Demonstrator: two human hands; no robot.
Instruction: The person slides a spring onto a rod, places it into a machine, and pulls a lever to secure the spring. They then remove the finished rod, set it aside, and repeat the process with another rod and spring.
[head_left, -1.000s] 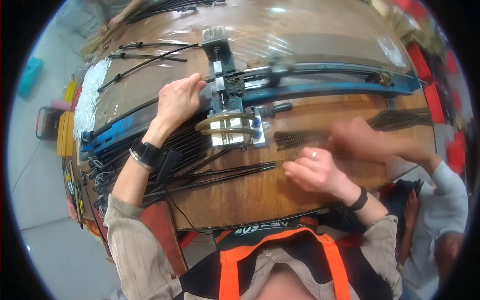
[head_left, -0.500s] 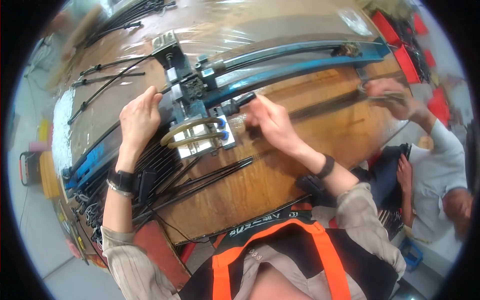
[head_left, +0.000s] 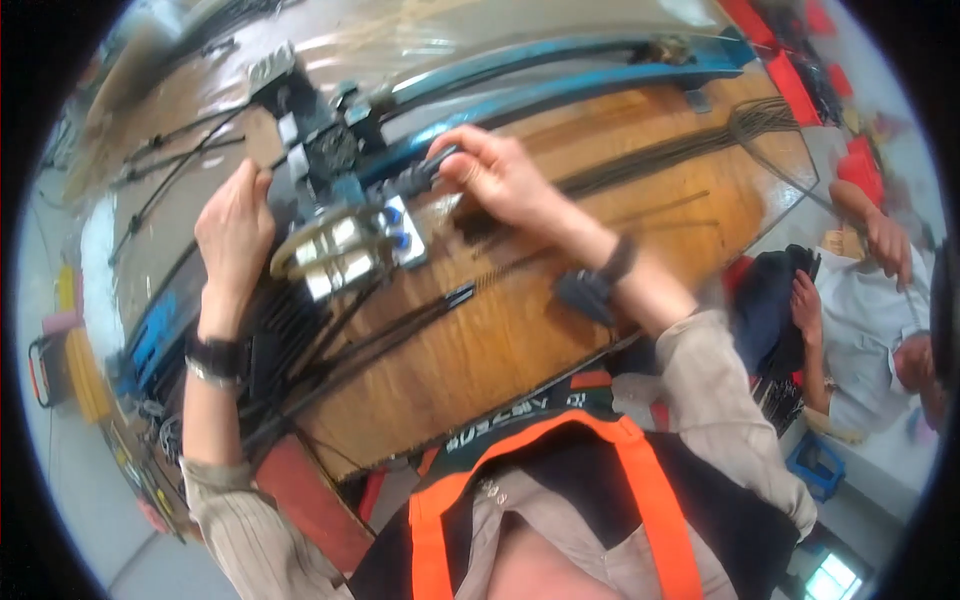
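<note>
A bench fixture with metal clamp blocks (head_left: 335, 150) stands before me, with yellowish hoses (head_left: 290, 250) looping over a silver block (head_left: 335, 262) at its near end. My left hand (head_left: 235, 225) is closed beside the fixture's left side; what its fingers hold is hidden. On the right of the fixture, a short black handle (head_left: 432, 166) sticks out. My right hand (head_left: 500, 180) grips its end between thumb and bent fingers.
A blue rail (head_left: 560, 90) runs from the fixture to the far right. Long thin rods (head_left: 650, 155) lie bundled on the wooden table (head_left: 540, 330). Dark rods (head_left: 280, 320) are heaped at left. A co-worker (head_left: 860, 330) sits at right, near red bins (head_left: 790, 85).
My view has shifted, carrying the fixture up and left in the picture. My right hand's fingers have closed around the handle's end. The co-worker's hand has left the rod bundle.
</note>
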